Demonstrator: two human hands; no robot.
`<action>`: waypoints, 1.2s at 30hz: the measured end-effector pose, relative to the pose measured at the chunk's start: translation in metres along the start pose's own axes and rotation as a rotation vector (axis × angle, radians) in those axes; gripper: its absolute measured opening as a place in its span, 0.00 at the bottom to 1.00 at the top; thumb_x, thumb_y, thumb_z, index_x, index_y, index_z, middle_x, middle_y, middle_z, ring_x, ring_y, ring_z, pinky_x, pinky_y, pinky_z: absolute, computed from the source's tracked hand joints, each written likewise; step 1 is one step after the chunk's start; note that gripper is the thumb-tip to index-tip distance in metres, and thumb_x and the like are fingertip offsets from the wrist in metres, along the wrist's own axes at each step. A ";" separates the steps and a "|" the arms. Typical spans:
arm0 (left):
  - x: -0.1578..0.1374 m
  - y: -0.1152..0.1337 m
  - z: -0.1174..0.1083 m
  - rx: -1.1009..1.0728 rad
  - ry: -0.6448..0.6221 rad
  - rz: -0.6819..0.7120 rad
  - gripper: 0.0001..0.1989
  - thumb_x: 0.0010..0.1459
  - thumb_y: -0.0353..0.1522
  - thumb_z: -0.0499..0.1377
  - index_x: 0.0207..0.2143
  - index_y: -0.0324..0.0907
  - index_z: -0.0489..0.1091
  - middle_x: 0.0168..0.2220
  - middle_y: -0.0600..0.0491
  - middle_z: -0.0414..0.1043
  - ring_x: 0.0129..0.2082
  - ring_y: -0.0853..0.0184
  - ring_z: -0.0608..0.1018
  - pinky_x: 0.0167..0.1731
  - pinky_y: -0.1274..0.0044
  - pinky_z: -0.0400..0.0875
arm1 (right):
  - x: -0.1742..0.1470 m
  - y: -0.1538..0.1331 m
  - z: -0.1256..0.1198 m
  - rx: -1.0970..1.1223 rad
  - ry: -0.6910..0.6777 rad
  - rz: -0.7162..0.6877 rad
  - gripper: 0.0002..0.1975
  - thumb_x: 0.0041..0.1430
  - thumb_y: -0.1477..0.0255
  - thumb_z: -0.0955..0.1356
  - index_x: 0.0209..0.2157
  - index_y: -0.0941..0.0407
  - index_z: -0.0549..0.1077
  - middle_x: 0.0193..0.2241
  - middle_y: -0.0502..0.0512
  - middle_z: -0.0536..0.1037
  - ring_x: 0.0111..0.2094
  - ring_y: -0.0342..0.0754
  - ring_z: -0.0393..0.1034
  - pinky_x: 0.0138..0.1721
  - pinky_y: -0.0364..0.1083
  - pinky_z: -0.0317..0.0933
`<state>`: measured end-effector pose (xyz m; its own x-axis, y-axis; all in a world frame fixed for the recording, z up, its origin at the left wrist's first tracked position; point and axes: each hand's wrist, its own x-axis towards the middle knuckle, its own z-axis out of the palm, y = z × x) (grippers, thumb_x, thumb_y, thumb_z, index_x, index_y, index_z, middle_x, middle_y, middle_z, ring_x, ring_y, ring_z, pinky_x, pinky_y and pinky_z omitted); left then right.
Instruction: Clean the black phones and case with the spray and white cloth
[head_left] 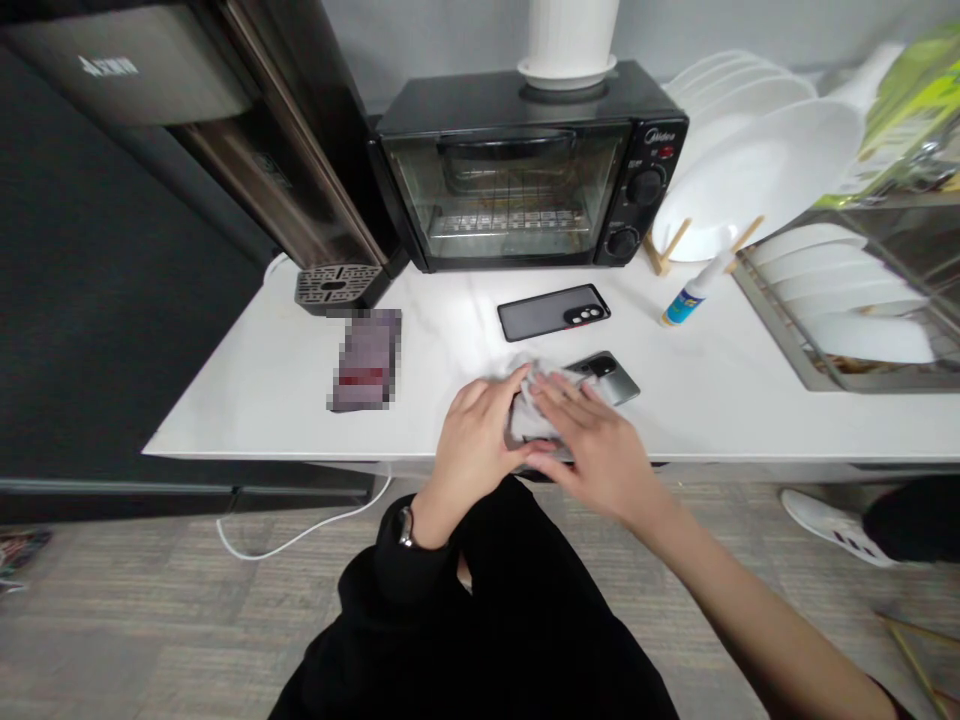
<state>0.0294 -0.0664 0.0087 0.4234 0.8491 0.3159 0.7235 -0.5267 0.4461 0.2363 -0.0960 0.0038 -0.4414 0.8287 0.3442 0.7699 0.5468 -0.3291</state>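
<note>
A crumpled light grey cloth is bunched between my two hands at the front of the white counter. My left hand grips its left side, fingers and thumb curled around it. From the right, my right hand presses its bent fingers onto the cloth's top, with the thumb at the near edge. A silver-grey smartphone lies beside my right fingers, camera side up, its left part hidden by the hand and cloth. Just behind sits a dark translucent phone case with camera cutouts.
A black toaster oven with a white pot on top stands behind. A small spray bottle and racked white plates are right. Left are a blurred purple packet and a dispenser's drip tray. Someone's shoe shows below right.
</note>
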 end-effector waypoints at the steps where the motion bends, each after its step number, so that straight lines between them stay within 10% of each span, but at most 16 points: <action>1: 0.000 -0.001 0.000 0.008 -0.004 0.000 0.45 0.59 0.46 0.70 0.72 0.45 0.56 0.57 0.45 0.77 0.53 0.53 0.76 0.57 0.62 0.69 | 0.000 -0.010 0.001 0.053 -0.044 -0.050 0.38 0.70 0.48 0.64 0.69 0.61 0.65 0.70 0.66 0.65 0.72 0.60 0.57 0.71 0.64 0.56; 10: 0.000 0.001 0.000 0.005 0.023 0.031 0.48 0.56 0.48 0.72 0.72 0.46 0.54 0.57 0.48 0.78 0.52 0.54 0.76 0.60 0.62 0.67 | -0.017 0.041 -0.020 -0.098 0.071 0.163 0.32 0.75 0.55 0.61 0.71 0.58 0.61 0.70 0.63 0.64 0.72 0.63 0.57 0.68 0.70 0.59; 17: -0.001 -0.001 0.000 0.043 -0.003 0.023 0.44 0.61 0.44 0.69 0.73 0.44 0.54 0.58 0.45 0.76 0.53 0.53 0.75 0.59 0.60 0.67 | -0.006 -0.017 -0.003 0.092 -0.093 -0.090 0.38 0.70 0.48 0.64 0.70 0.58 0.63 0.69 0.63 0.66 0.71 0.58 0.60 0.71 0.65 0.58; 24: 0.001 0.002 0.002 -0.001 0.027 0.025 0.48 0.57 0.48 0.71 0.73 0.47 0.53 0.57 0.47 0.78 0.53 0.53 0.76 0.61 0.59 0.66 | -0.013 0.036 -0.016 -0.084 0.078 0.167 0.32 0.74 0.55 0.61 0.72 0.56 0.61 0.70 0.62 0.64 0.72 0.63 0.56 0.68 0.70 0.59; 31: -0.001 0.000 0.001 0.052 0.001 0.022 0.43 0.61 0.44 0.68 0.72 0.43 0.55 0.58 0.44 0.76 0.53 0.52 0.75 0.59 0.61 0.68 | -0.005 -0.018 0.001 0.085 -0.051 -0.062 0.35 0.72 0.51 0.63 0.70 0.58 0.64 0.69 0.62 0.67 0.71 0.58 0.60 0.71 0.65 0.58; 36: 0.001 0.002 0.001 0.020 0.013 0.028 0.45 0.60 0.49 0.69 0.72 0.45 0.55 0.56 0.45 0.77 0.53 0.53 0.76 0.60 0.61 0.67 | -0.022 0.034 -0.019 -0.059 0.043 0.165 0.31 0.75 0.56 0.61 0.72 0.54 0.60 0.70 0.61 0.65 0.72 0.61 0.57 0.69 0.69 0.59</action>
<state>0.0312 -0.0668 0.0090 0.4369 0.8332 0.3391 0.7221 -0.5496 0.4201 0.2807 -0.0980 0.0016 -0.2878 0.9001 0.3272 0.8567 0.3946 -0.3320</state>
